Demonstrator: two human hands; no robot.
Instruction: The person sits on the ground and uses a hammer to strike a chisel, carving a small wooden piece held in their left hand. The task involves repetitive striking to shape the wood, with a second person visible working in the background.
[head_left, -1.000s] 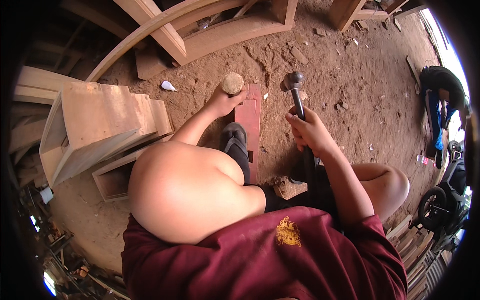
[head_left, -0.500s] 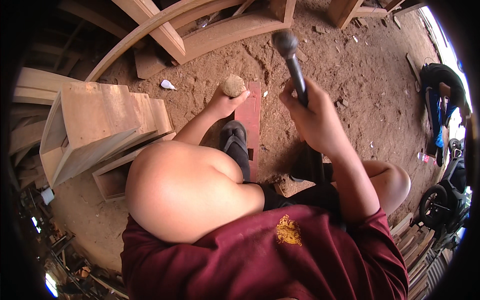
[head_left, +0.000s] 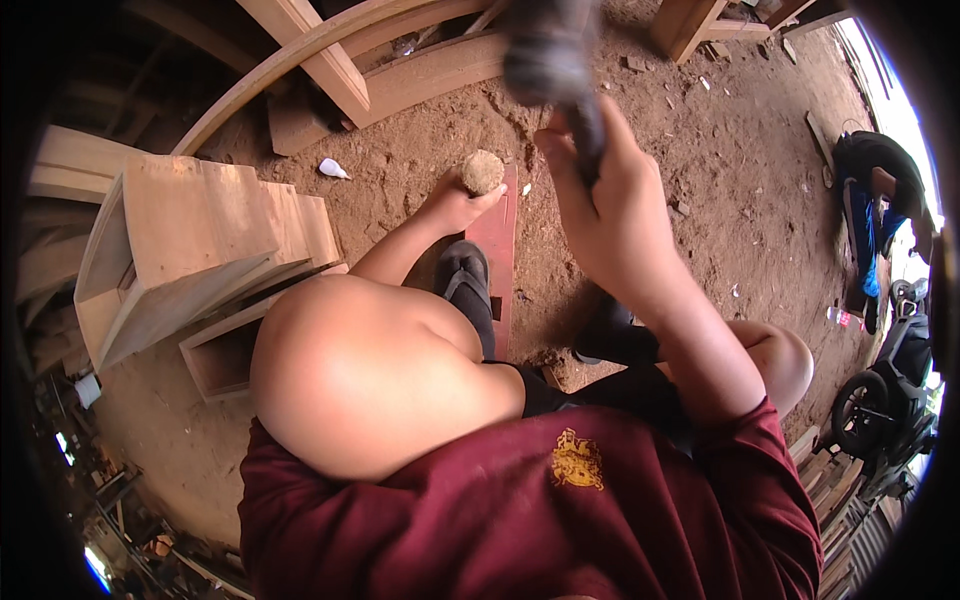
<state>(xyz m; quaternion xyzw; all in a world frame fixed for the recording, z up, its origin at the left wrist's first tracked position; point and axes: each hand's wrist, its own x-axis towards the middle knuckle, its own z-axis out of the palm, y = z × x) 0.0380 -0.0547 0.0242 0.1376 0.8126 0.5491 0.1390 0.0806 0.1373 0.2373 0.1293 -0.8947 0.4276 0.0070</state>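
My left hand (head_left: 458, 207) is closed around an upright chisel (head_left: 483, 172), seen end-on by its round, frayed wooden butt. The chisel's blade is hidden beneath the hand. Under that hand lies a reddish wooden board (head_left: 503, 255), with a dark slot cut near its closer end. My left foot, in a dark sandal (head_left: 465, 262), rests on or against the board. My right hand (head_left: 622, 215) grips the dark handle of a hammer (head_left: 545, 65). The hammer's head is raised high, blurred by motion, and apart from the chisel.
Pale wooden box-like frames (head_left: 205, 220) stand at the left. Curved furniture pieces (head_left: 430, 90) lie across the far side. A small white bottle (head_left: 333, 169) rests on the dirt floor (head_left: 740, 190), among wood scraps. A motorcycle (head_left: 880, 400) stands at the right.
The hammer and my right hand have risen, with the hammer head now larger and blurred. My left hand and the chisel have shifted slightly to the right.
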